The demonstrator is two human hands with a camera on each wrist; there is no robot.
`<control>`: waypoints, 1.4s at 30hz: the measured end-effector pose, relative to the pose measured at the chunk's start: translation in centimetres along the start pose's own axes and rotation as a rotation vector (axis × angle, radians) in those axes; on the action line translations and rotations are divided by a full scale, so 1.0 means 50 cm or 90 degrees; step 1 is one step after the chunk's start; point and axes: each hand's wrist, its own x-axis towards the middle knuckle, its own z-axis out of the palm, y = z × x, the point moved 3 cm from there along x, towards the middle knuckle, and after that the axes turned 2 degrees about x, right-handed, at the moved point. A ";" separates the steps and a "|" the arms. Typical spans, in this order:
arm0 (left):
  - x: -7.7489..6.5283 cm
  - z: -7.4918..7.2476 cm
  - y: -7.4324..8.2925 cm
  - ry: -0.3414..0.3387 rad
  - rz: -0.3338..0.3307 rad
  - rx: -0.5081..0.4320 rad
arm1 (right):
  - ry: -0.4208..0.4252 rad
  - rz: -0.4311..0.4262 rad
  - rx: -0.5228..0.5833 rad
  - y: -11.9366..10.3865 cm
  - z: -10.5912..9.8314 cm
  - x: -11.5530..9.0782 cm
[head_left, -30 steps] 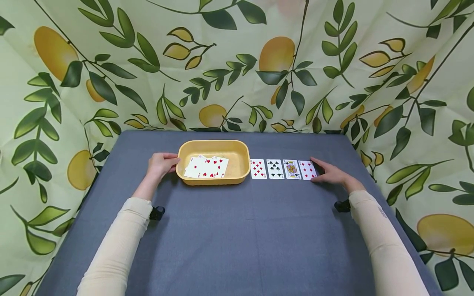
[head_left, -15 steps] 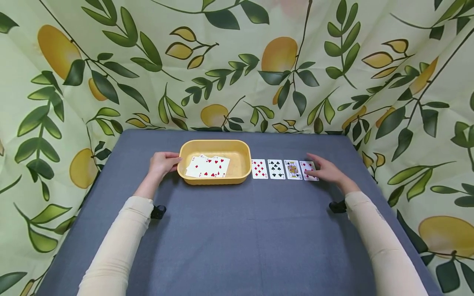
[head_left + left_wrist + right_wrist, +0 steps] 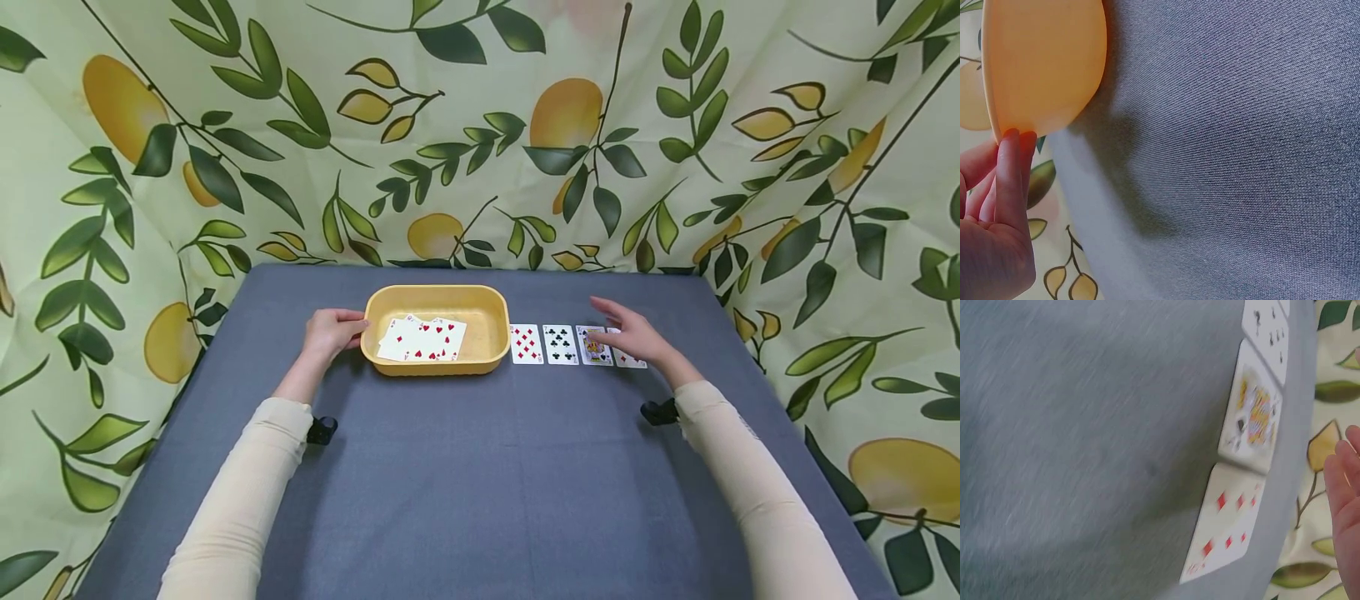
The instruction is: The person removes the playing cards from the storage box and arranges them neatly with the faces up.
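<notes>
My left hand [image 3: 330, 333] pinches the left end of a yellow plastic tray [image 3: 491, 333]; in the left wrist view, its fingers [image 3: 1010, 181] grip the tray's rim [image 3: 990, 81]. Several face-up playing cards [image 3: 423, 340] with red pips lie overlapping inside. To the tray's right runs a row of face-up cards: a diamonds card [image 3: 527, 345], a clubs card [image 3: 560, 345], a face card [image 3: 595, 348] and another diamonds card [image 3: 1229, 519]. Over the row's right end hovers my right hand [image 3: 637, 333], fingers spread and holding nothing. It partly covers the last two cards in the head view.
A blue-grey cloth [image 3: 480, 483] covers the table. Behind and at both sides hangs a pale curtain [image 3: 465, 75] printed with leaves and yellow fruit. The row's left card lies right beside the tray.
My right hand has moved left from the right edge of the end card and now hovers over the last two cards. My left hand stays at the tray; the cards keep their places.
</notes>
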 end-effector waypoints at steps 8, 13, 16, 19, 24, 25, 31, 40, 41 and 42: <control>-0.003 -0.001 -0.006 0.010 -0.011 0.008 | 0.026 -0.027 0.026 0.001 0.027 0.043; -0.004 0.000 -0.010 0.012 -0.020 -0.003 | 0.029 -0.048 0.040 -0.032 0.047 0.065; -0.007 -0.001 -0.010 0.010 -0.019 -0.009 | 0.031 -0.052 0.042 -0.051 0.058 0.078; -0.009 -0.002 -0.009 0.007 -0.017 -0.010 | 0.033 -0.052 0.049 -0.070 0.070 0.089; -0.009 -0.001 -0.006 0.011 -0.022 -0.001 | 0.027 -0.053 0.064 -0.101 0.091 0.104; -0.009 -0.001 -0.005 0.012 -0.022 0.002 | 0.024 -0.053 0.070 -0.109 0.094 0.106; -0.006 -0.001 -0.002 0.014 -0.015 0.006 | -0.006 -0.072 0.091 -0.189 0.112 0.102; 0.000 0.000 0.001 0.011 -0.014 0.005 | -0.040 -0.102 0.091 -0.186 0.176 0.157; 0.001 0.001 0.001 0.009 -0.014 0.006 | -0.044 -0.105 0.087 -0.189 0.184 0.162; 0.001 0.000 0.002 0.008 -0.014 0.006 | -0.049 -0.108 0.083 -0.193 0.191 0.166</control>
